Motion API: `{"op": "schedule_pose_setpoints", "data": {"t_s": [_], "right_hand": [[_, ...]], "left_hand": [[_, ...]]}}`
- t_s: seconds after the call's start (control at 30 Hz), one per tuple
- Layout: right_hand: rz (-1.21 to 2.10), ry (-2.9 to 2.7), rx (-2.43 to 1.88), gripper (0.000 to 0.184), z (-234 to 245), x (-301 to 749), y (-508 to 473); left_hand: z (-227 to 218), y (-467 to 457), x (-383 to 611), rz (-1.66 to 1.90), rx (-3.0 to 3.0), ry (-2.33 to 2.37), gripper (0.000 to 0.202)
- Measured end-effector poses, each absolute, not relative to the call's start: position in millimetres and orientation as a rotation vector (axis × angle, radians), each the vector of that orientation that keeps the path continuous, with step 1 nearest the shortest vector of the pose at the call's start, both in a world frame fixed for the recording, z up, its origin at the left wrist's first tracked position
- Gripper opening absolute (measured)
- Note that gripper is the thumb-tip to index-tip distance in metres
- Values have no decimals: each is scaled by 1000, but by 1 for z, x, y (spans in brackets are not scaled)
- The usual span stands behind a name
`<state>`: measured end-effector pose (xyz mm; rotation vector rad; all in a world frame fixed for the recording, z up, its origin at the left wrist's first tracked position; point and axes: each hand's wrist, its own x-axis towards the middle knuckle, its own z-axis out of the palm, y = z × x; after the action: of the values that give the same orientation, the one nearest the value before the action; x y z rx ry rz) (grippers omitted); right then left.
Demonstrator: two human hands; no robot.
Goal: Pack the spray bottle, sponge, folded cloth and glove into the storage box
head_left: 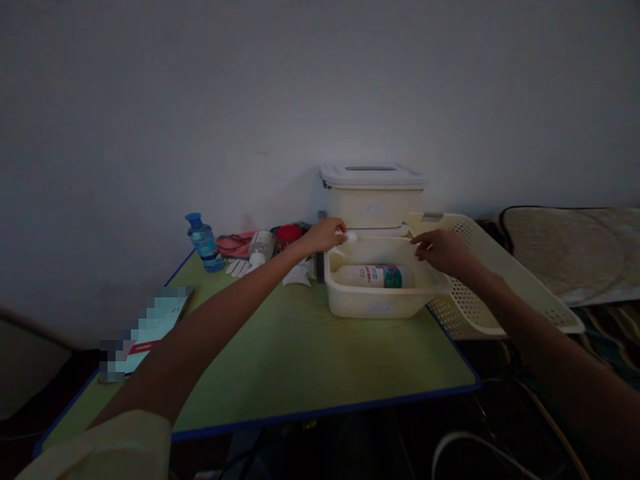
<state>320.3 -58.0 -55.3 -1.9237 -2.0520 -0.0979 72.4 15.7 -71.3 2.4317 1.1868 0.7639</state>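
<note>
My left hand (326,235) is over the back left corner of a cream plastic bin (370,309). Its fingers are closed on a small white object (351,237), mostly hidden, whose kind I cannot make out. My right hand (441,251) is at the bin's right end, fingers a little apart and nothing visible in them; whether it touches the rim I cannot tell. Inside the bin a white bottle (350,275) with a red and green label lies on its side.
Behind stands a lidded cream box (373,207); to the right, a perforated basket (493,300). On the green table (280,373) are a blue bottle (204,247), a clear pump bottle (262,245), a red item (289,235), white gloves (237,267) and a partly blurred flat item (163,320).
</note>
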Motion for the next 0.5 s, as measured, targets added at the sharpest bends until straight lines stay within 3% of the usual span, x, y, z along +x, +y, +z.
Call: {"op": "schedule_pose_setpoints", "data": {"t_s": [0.17,0.5], "right_hand": [[-310,-2122,-2098,28,-62,313,-52],[-389,-2221,-2247,29,-87,306,-41]], "left_hand": [[-79,21,78,601,2497,1222,32],[-83,6,85,405,2779,1296,37]]}}
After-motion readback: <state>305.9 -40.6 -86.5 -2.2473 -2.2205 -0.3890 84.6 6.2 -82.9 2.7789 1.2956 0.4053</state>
